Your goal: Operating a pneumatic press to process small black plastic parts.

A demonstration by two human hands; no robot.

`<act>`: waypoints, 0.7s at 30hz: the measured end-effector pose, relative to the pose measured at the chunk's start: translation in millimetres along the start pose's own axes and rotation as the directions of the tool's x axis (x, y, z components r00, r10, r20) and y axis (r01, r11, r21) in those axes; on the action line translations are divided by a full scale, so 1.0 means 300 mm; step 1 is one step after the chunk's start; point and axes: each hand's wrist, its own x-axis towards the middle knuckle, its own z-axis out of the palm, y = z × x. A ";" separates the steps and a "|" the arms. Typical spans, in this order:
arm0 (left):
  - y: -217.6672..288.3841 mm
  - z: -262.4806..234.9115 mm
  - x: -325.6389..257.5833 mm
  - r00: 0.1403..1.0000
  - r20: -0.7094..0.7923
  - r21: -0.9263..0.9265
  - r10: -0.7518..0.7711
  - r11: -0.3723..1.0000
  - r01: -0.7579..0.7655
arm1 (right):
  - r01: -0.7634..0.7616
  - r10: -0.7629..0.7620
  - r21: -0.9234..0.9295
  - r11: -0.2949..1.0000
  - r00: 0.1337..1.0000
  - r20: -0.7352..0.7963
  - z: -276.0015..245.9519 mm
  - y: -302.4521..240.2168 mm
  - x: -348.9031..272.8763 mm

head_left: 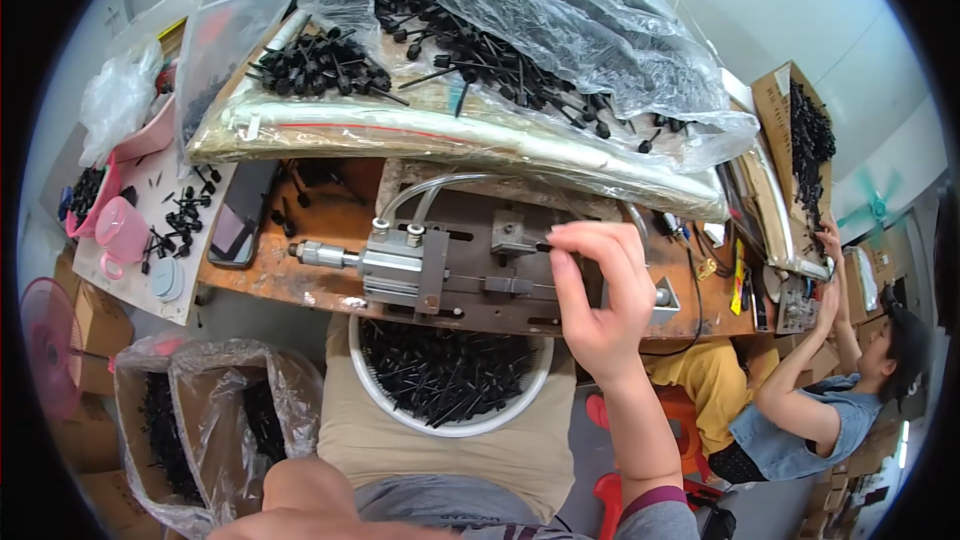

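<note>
My right hand (605, 290) reaches over the bench with thumb and forefinger closed. They pinch a small black part (543, 247) beside the metal block (512, 232) of a bench fixture; the fingers hide most of it. Left of that block sits a silver pneumatic cylinder (392, 268) with two clear hoses, mounted on a dark base plate (470, 317). My left hand (308, 492) is low in the picture, near my lap, its fingers hidden. A white round basin (546, 370) full of black stemmed parts (440, 365) rests on my lap under the bench edge.
Behind the fixture, a plastic-covered tray (400, 130) carries heaps of black stemmed parts. A phone (243, 215) lies at left near pink containers (120, 230). Bagged boxes (215, 420) stand at lower left. A co-worker (810, 410) sits at right, hands by another box (775, 100).
</note>
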 end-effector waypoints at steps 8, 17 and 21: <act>0.044 -0.043 0.021 0.999 0.011 0.050 -0.040 0.998 0.039 | 0.002 -0.006 -0.156 0.988 1.000 -0.025 0.042 0.092 0.164; 0.038 -0.093 0.008 0.998 -0.057 0.049 -0.010 0.999 0.013 | -0.204 0.235 -0.329 0.922 0.970 0.057 0.094 0.239 0.309; 0.027 -0.099 0.016 0.998 -0.062 0.059 -0.004 0.998 0.008 | -0.228 0.312 -0.499 0.836 0.946 0.090 0.125 0.282 0.337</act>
